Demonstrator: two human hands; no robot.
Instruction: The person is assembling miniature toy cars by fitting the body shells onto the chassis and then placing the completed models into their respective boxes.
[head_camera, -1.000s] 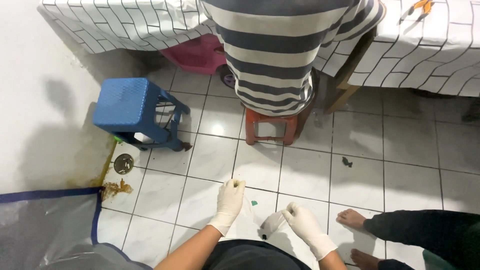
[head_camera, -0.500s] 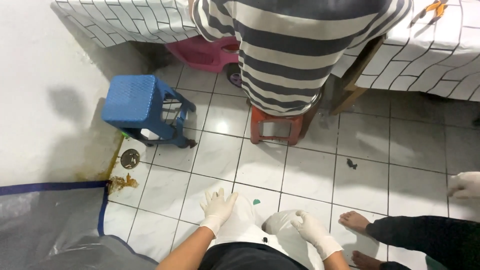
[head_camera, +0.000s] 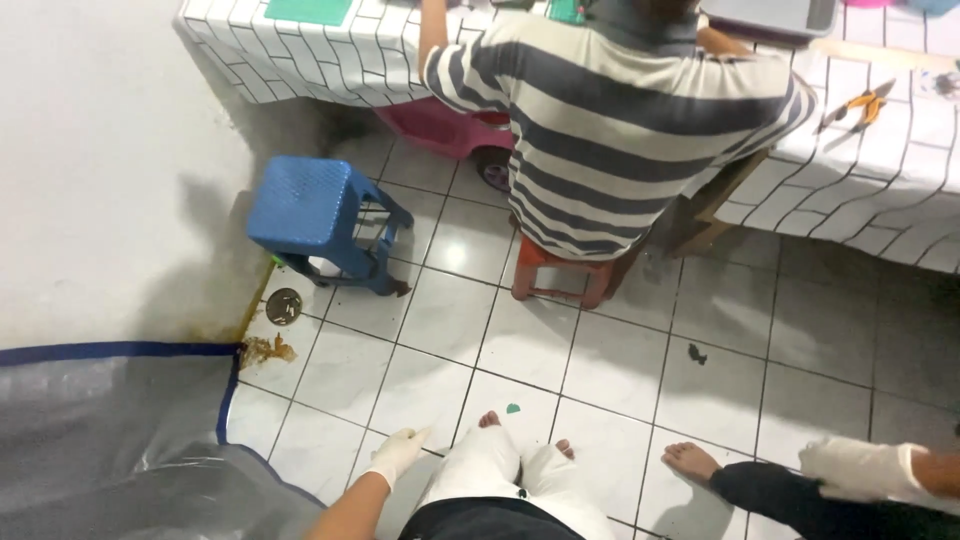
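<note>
Left hand (head_camera: 397, 455), fingers spread, hangs empty beside the white-trousered knee (head_camera: 480, 465).

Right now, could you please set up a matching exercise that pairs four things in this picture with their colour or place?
Things:
1. plastic stool
2. small stool under the seated person
3. left hand
4. pliers

Colour or place:
a. orange-handled, lying on the tiled tabletop at the right
b. blue, standing by the white wall
c. in a white glove, hanging beside the wearer's leg
d. red, on the floor tiles

Pairs: 1-b, 2-d, 3-c, 4-a
</note>
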